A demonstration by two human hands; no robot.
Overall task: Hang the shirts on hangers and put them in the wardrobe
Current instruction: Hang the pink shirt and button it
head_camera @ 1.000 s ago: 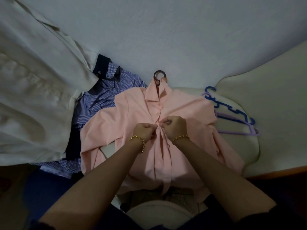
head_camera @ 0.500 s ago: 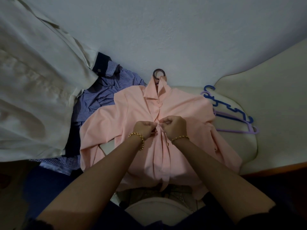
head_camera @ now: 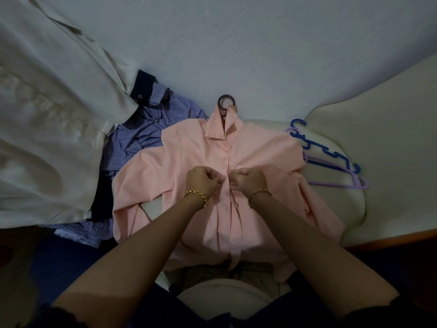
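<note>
**Left hand and right hand at the placket: pink shirt, buttoning step**

Item 1. Hands. Both curled, knuckles up, meeting at the middle of the shirt front. Each pinches one edge of the placket; fingertips are hidden under the knuckles, so the button itself cannot be seen. One gold bracelet on each wrist.

Item 2. Pink shirt. Lies front-up, collar at 12 o'clock, hem at 6 o'clock hanging off the near edge of the seat. Sleeves spread to 8 and 4 o'clock. Already on a hanger: dark hook shows above the collar at 12 o'clock. The two buttons above the hands look fastened; the placket below them looks loose.

Item 3. Step in hand, by judgement: closing a mid-front button so that the shirt stays on its hanger.

Item 4. Next move, by judgement: seat the button through its hole, then take the hook and lift the shirt clear without dragging its sleeves across the pile. The wardrobe is not in view.

Item 5. Surroundings. Blue striped shirt, crumpled, at 10 o'clock, touching the pink sleeve. Cream garment at 9 o'clock, overlapping the striped one. Blue hanger and purple hanger, unused, at 3 o'clock on a cream cushion.
</note>
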